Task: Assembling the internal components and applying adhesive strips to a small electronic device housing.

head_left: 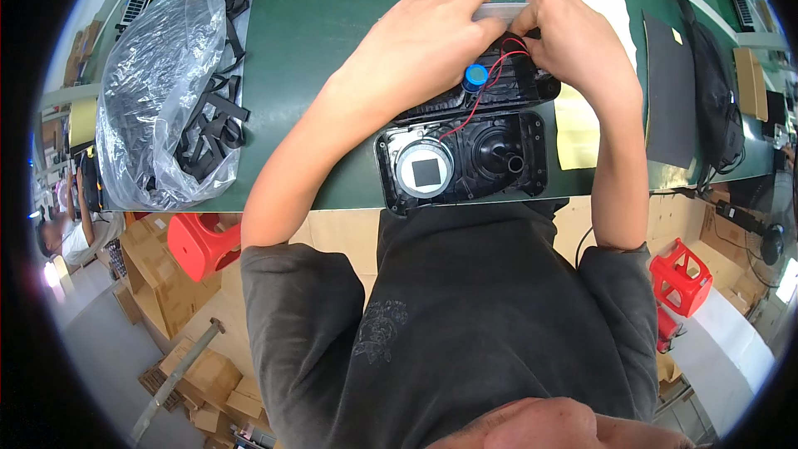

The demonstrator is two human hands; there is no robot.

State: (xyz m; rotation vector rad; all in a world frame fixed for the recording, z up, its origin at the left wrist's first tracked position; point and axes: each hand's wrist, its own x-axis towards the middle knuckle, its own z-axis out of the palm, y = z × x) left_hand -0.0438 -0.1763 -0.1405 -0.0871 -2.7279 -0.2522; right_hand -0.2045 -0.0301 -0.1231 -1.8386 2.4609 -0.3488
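Observation:
Two black plastic speaker housing halves lie open on the green table in front of me. In the near half [532, 187], a round silver speaker driver [424, 170] with a square black-and-white patch sits beside a round black recess. Thin red wires [475, 108] run from the driver into the far half [519, 87], passing a blue cylindrical part [475, 76]. My left hand [432, 41] reaches over the far half, its fingers curled at a pale grey strip [501, 11] along the far edge. At that strip's other end, my right hand [578, 41] pinches close to the wires; its fingertips hide what they hold.
A clear plastic bag [154, 108] with black straps [212, 129] lies on the left. To the right are a yellow sheet [578, 137], a dark grey panel [667, 91] and a black bag [716, 108]. Red stools [199, 245] and cardboard boxes [162, 270] stand below; another person is far left.

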